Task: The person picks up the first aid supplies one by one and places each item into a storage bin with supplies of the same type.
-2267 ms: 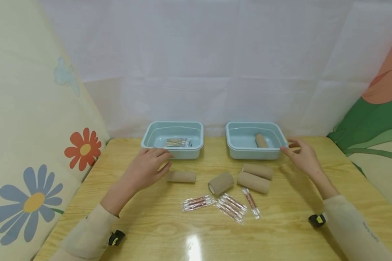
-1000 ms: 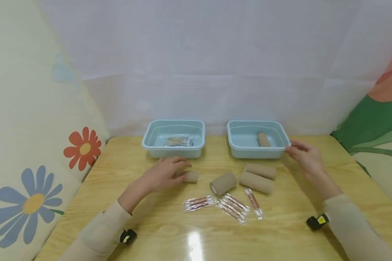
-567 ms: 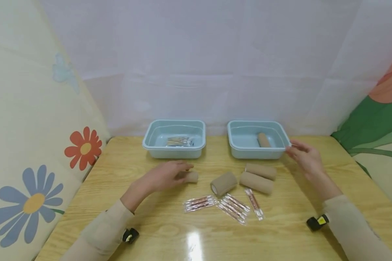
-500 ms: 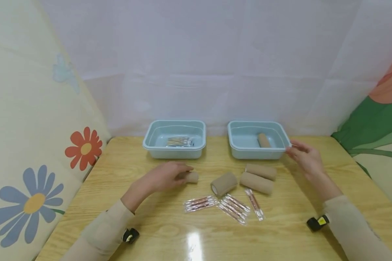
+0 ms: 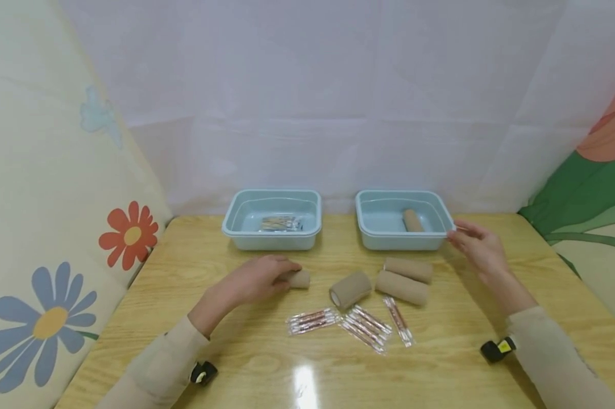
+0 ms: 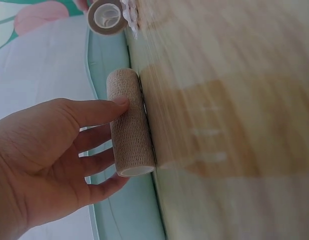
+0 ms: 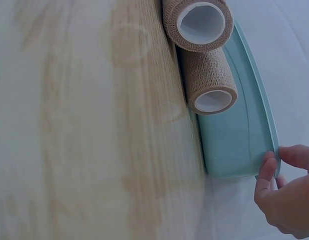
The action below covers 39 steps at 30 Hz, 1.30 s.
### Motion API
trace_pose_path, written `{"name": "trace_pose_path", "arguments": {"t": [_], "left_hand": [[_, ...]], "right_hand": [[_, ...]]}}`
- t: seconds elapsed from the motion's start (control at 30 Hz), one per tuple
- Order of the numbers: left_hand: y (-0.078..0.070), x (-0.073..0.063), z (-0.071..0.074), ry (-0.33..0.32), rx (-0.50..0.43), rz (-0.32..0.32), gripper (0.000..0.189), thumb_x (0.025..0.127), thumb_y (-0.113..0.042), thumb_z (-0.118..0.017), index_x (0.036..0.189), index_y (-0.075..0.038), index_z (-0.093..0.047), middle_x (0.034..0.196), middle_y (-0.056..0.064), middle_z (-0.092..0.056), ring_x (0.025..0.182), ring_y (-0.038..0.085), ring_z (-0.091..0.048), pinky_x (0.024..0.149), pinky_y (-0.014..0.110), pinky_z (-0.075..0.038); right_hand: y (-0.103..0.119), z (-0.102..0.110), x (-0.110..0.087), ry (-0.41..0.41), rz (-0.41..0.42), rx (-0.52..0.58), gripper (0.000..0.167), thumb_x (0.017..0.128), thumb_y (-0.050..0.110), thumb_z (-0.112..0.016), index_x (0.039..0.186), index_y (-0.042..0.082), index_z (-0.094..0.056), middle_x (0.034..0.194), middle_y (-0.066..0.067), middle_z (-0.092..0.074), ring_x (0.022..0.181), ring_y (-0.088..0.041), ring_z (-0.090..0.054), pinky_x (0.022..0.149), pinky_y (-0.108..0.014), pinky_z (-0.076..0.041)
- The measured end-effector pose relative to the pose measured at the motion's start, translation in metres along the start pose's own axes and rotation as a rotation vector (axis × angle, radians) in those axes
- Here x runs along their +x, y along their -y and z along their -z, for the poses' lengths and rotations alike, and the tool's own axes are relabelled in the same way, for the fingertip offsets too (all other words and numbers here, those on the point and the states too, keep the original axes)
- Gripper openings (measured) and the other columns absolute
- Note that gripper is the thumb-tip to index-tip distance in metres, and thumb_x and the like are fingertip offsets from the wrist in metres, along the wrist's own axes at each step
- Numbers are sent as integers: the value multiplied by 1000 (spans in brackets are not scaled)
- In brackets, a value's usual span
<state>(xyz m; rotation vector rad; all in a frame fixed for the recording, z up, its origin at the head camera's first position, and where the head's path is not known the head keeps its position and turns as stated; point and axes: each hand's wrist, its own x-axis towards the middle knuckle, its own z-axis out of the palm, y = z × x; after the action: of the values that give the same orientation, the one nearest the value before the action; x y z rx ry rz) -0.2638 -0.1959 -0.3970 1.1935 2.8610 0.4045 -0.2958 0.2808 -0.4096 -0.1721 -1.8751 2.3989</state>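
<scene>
A tan elastic bandage roll (image 5: 300, 279) lies on the table in front of the left bin. My left hand (image 5: 258, 278) holds it, thumb on the near side and fingers behind, as the left wrist view shows with the roll (image 6: 132, 132) between them. At the right bin (image 5: 402, 242), my right hand (image 5: 478, 250) pinches the front right corner of the rim; thumb and fingers sit on either side of the rim (image 7: 259, 82) in the right wrist view. One bandage roll (image 5: 412, 220) lies inside that bin.
The left bin (image 5: 274, 242) holds several packaged swabs (image 5: 282, 223). On the table lie a thicker bandage roll (image 5: 350, 289), two more rolls (image 5: 402, 288) side by side, and several clear packets of reddish-brown swabs (image 5: 365, 328) towards the front. A white cloth (image 5: 307, 113) hangs behind the bins.
My left hand has come from the left bin's front corner down and right onto the bandage roll, and its fingers have closed round it. My right hand has stayed at the right bin's rim.
</scene>
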Motion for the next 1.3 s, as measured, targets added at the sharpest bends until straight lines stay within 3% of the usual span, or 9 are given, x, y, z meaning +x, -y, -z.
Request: {"name": "trace_pose_path", "arguments": {"t": [0.23, 0.5, 0.73, 0.9, 1.1, 1.3], "left_hand": [[-2, 0, -1, -5, 36, 29, 39, 92, -9, -76, 128, -3, -67, 120, 11, -69, 108, 28, -65, 93, 45, -52], [-5, 1, -4, -59, 83, 60, 37, 89, -9, -79, 124, -4, -69, 119, 10, -70, 107, 28, -66, 92, 45, -53], [-11, 1, -4, -130, 130, 78, 35, 88, -11, -79, 121, -6, -70, 112, 9, -71, 98, 27, -67, 84, 45, -55], [-13, 1, -5, -144, 145, 104, 38, 88, -13, -81, 124, -6, -70, 111, 9, -71, 98, 28, -67, 83, 45, -55], [-17, 10, -1, -151, 154, 64, 38, 88, -12, -80, 124, -6, -70, 108, 8, -71, 96, 27, -68, 81, 43, -56], [-22, 23, 8, -207, 217, -12, 35, 85, -9, -80, 119, -8, -71, 104, 7, -72, 91, 26, -67, 78, 42, -56]], "right_hand": [[-2, 1, 0, -1, -4, 30, 39, 94, -3, -70, 130, -6, -55, 88, 2, -70, 83, -8, -70, 81, -20, -54], [-1, 1, 1, 5, -16, 30, 49, 94, 0, -71, 137, -9, -49, 97, -2, -70, 91, -9, -71, 85, -21, -53], [-3, 3, 1, 6, 2, 33, 36, 94, -3, -70, 128, -5, -57, 89, 1, -70, 85, -9, -71, 82, -21, -54], [-6, 3, 1, 15, -2, 41, 32, 93, -4, -71, 124, -3, -62, 87, 0, -70, 82, -9, -70, 83, -22, -55], [-7, 2, 1, 31, -6, 57, 45, 95, -5, -67, 136, -10, -50, 90, -1, -70, 85, -10, -71, 84, -23, -54], [-4, 1, 3, 33, 11, 69, 57, 95, -6, -67, 143, -15, -39, 96, -3, -69, 88, -10, -71, 86, -23, -53]]}}
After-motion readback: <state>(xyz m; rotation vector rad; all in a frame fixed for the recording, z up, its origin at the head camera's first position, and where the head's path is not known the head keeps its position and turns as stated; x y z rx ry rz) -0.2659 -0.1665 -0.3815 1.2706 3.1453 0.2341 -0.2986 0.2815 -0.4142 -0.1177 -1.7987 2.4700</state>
